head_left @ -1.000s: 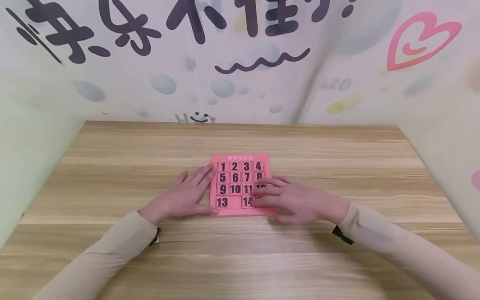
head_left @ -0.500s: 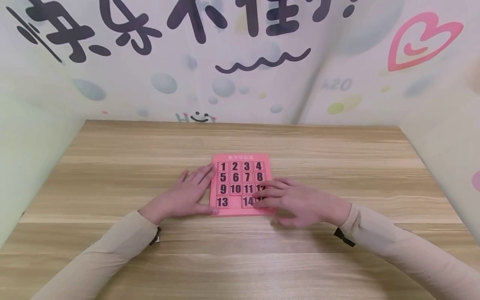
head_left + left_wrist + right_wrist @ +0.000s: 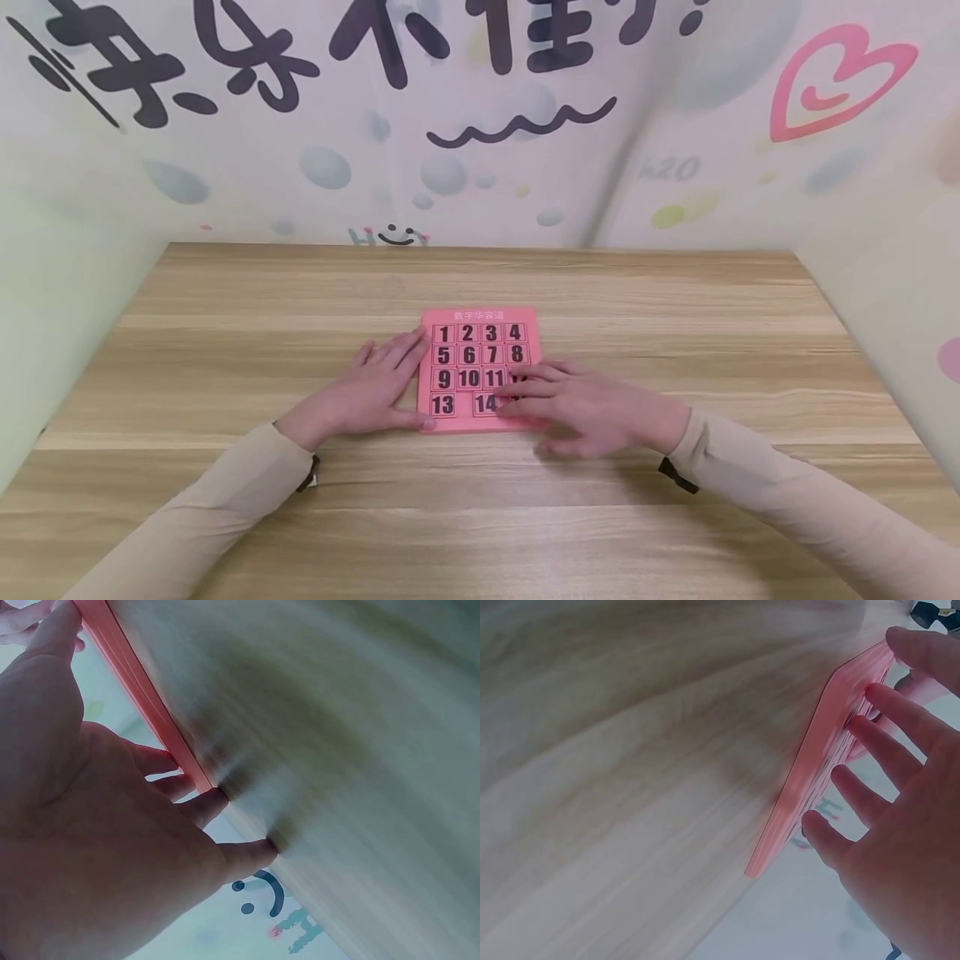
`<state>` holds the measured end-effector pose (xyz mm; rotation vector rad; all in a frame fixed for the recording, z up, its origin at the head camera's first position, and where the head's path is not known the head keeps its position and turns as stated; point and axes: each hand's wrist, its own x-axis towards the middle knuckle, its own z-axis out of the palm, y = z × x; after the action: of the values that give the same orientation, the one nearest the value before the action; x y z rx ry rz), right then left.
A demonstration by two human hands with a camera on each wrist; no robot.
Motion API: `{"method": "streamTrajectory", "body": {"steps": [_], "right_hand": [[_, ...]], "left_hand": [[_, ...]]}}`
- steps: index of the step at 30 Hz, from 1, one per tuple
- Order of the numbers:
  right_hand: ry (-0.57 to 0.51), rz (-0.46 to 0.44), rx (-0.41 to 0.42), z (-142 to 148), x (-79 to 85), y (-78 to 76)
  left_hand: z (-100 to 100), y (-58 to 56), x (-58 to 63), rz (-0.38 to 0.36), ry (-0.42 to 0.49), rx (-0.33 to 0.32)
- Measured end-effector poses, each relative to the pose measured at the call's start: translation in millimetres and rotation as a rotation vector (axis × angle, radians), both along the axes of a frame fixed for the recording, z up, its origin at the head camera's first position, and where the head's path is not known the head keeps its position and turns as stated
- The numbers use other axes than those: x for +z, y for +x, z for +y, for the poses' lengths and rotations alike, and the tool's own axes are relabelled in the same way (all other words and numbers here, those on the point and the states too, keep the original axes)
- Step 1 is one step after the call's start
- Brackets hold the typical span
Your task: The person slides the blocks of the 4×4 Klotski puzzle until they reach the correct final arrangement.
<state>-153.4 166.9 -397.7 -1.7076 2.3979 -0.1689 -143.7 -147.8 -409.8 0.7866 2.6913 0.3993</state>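
Note:
A pink number sliding puzzle (image 3: 480,423) lies flat on the table, its black-numbered tiles running in order through the top rows. In the bottom row, the 13 tile (image 3: 442,405) sits at the left, and a narrow gap parts it from the 14 tile (image 3: 486,404). My left hand (image 3: 363,392) rests against the frame's left side, thumb by the lower corner and fingers higher up. My right hand (image 3: 592,408) reaches in from the right with extended fingers; its fingertips touch the lower right tiles, partly covering 12 and the bottom right tile. The right wrist view shows its thumb near the frame's corner.
The wood-grain table (image 3: 480,517) ends at a printed wall (image 3: 487,192) behind, with plain panels at both sides. A dark band (image 3: 678,475) shows at the right wrist, another at the left.
My right hand's fingertips have shifted slightly left, and the 14 tile has slid left toward 13, narrowing the gap. My left hand stays in place on the frame.

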Motion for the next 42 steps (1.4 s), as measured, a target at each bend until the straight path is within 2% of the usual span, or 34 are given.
{"method": "streamTrajectory", "body": {"steps": [7, 22, 35, 42], "right_hand": [[0.0, -0.015, 0.003, -6, 0.4, 0.9], [0.02, 0.014, 0.015, -18, 0.1, 2.3], [-0.03, -0.025, 0.029, -13, 4.1, -4.1], [-0.029, -0.038, -0.013, -2, 8.0, -7.6]], "left_hand": [[0, -0.1, -0.2, 0.004, -0.005, -0.001], [-2, 0.7, 0.1, 0.002, 0.002, 0.002], [0, 0.4, 0.6, -0.002, -0.008, 0.0], [0, 0.0, 0.6, -0.003, -0.014, 0.001]]}}
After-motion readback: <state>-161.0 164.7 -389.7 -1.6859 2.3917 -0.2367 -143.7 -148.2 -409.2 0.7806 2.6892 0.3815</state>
